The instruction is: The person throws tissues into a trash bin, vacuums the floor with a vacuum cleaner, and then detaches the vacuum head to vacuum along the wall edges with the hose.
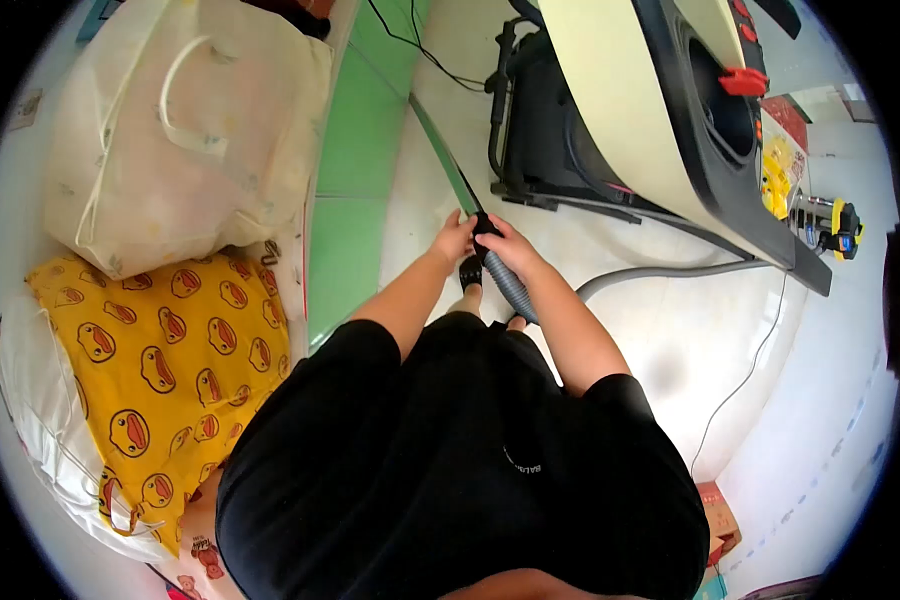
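My right hand (513, 250) is closed around the black end of a grey ribbed vacuum hose (508, 288). Just beside it, my left hand (454, 240) has its fingers curled at the joint where a long shiny vacuum wand (444, 155) meets that black end. The wand slants away toward the base of a green panel; its far tip is hard to make out. From my hands the hose drops, then runs right behind the exercise machine, toward a vacuum cleaner (825, 225) with a yellow and black top.
A cream and black exercise machine, apparently a treadmill (610, 95), stands at upper right, with black cables near its base. Along the left are a green-fronted bed or cabinet (355, 190), a large pale bag (260, 120) and yellow duck-print fabric (205, 335). A thin cord (740, 405) crosses the white floor.
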Demonstrator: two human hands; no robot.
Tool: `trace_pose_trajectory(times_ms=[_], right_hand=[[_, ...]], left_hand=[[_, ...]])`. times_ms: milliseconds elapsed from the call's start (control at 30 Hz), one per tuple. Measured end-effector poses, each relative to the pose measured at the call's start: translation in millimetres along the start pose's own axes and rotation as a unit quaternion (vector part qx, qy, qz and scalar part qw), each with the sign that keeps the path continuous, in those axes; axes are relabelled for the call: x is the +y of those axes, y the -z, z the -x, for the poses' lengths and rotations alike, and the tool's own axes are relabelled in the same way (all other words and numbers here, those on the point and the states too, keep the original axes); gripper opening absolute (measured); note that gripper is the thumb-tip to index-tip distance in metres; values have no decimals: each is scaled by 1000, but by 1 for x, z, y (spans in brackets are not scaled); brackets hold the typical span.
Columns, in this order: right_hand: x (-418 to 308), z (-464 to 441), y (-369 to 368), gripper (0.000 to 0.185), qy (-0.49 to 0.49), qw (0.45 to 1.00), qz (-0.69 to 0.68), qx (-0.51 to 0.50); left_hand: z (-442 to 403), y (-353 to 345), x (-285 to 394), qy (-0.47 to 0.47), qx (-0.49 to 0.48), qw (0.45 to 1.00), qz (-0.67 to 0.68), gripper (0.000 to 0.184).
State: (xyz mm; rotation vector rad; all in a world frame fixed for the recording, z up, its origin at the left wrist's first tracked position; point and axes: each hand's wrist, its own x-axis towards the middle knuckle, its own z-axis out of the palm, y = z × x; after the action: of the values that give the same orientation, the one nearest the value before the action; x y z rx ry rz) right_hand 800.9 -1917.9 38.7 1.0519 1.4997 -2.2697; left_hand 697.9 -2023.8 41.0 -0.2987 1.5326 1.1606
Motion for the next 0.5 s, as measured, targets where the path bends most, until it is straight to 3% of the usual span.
trace_pose_trajectory(times_ms=[67,100,200,300,367,500], right_hand=[[-22,9,-7,64,-5,999,33,3],[1,-7,-1,63,22,998,59,-10],[-14,28,6,64,5,998,61,3],[-6,67,35,67,-25,995,92,2],[-11,117,48,71,-80,992,97,-15],[17,212,83,70,-59,995,79,-26]], left_hand=[[13,1,0,38,7,999,12,68],[-3,12,-19,32,-18,999,22,59],[6,18,-29,41,-36,998,45,58],[11,16,-27,71,-33,997,-1,50],[7,21,-34,97,-86,985,-112,48],[-4,25,-38,94,-122,965,-214,45]])
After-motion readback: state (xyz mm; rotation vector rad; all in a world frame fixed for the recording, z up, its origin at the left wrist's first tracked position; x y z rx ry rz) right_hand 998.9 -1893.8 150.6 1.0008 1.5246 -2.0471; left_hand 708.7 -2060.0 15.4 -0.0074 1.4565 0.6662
